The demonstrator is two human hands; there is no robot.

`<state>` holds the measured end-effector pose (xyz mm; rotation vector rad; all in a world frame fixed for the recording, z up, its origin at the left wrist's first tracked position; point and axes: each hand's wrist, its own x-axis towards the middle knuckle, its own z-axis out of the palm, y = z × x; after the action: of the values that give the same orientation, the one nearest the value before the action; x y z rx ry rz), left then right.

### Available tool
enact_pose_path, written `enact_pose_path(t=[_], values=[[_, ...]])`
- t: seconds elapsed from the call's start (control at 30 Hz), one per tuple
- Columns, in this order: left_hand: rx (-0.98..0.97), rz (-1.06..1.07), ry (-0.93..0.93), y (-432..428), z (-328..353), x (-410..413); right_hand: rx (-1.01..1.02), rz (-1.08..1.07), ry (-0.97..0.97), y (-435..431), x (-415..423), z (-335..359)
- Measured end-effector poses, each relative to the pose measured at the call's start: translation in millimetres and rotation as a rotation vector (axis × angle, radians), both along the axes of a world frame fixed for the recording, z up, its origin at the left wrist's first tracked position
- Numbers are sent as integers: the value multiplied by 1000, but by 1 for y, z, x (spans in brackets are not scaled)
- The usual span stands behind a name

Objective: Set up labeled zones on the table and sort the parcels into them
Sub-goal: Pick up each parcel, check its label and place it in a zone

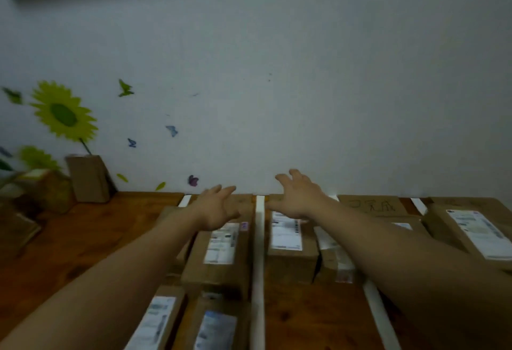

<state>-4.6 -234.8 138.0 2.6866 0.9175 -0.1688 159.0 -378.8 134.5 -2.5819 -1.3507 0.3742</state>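
Observation:
Brown cardboard parcels with white shipping labels lie in rows on the wooden table [83,239]. White strips [257,252] split the tabletop into zones. A cardboard zone label [371,205] with handwriting lies flat at the far edge, right of centre. My left hand [216,208] hovers with fingers spread over the far end of a long parcel [221,250] left of the middle strip. My right hand [299,197] is spread above a parcel [288,239] just right of that strip. Neither hand holds anything.
More parcels lie at the near edge [155,319] and at the far right [476,233]. An upright box [88,178] and other boxes stand at the far left against the wall with flower stickers. Bare wood shows at the left.

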Motion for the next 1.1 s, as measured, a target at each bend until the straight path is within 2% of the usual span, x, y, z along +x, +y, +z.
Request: enact_pose_path(t=[0.13,0.33,0.63,0.87,1.0,1.1], values=[[58,49,-24,56,23,-94,53,0,-46,54,-69,27],[64,248,-27,140,37,-257,85,65,-69,146,-185,48],[4,558,-68,218,35,-458,19,340,-86,285,-344,50],[-17,714,-65,289,21,-551,0,489,-76,394,-433,29],[-23,734,-78,357,13,-573,-22,526,-60,465,-457,8],[-72,732,-51,411,6,-581,-54,502,35,517,-468,-6]])
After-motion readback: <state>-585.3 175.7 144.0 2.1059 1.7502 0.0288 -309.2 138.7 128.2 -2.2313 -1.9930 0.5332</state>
